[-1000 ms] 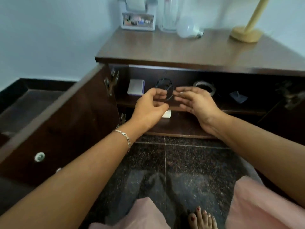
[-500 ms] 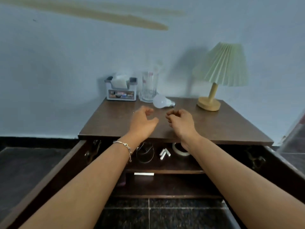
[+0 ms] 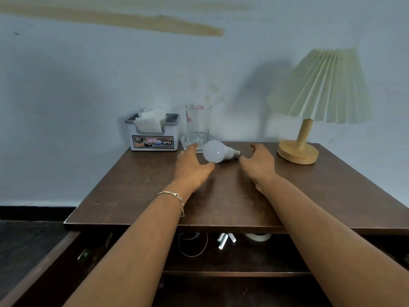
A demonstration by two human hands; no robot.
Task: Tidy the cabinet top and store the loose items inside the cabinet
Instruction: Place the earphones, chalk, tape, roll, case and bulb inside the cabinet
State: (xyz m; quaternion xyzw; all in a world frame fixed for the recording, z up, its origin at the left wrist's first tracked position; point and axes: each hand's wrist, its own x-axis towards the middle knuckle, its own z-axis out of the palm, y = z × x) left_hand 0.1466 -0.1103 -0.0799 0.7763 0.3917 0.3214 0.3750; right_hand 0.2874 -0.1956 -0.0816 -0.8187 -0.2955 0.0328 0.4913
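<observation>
Logged wire loop (image 3: pixel 192 247), white sticks (image 3: pixel 223 240) and tape roll (image 3: pixel 257 237) on the inner shelf (image 3: pixel 232 262), below the front edge of the cabinet top (image 3: pixel 132 196). Recorded left hand (image 3: pixel 192 167) and right hand (image 3: pixel 259 165) both spread, gripping nothing, flanking the bulb (image 3: pixel 215 154) lying sideways near the back edge, just before the glass (image 3: pixel 198 125). Judged best to cup the globe gently, steady the cap, lift clear of the glass.

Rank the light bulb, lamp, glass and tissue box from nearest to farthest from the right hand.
1. Light bulb: just left of the right hand, cap end toward it.
2. Lamp: to the right, its base close.
3. Glass: back left, behind the bulb.
4. Tissue box: far left, at the wall.
</observation>
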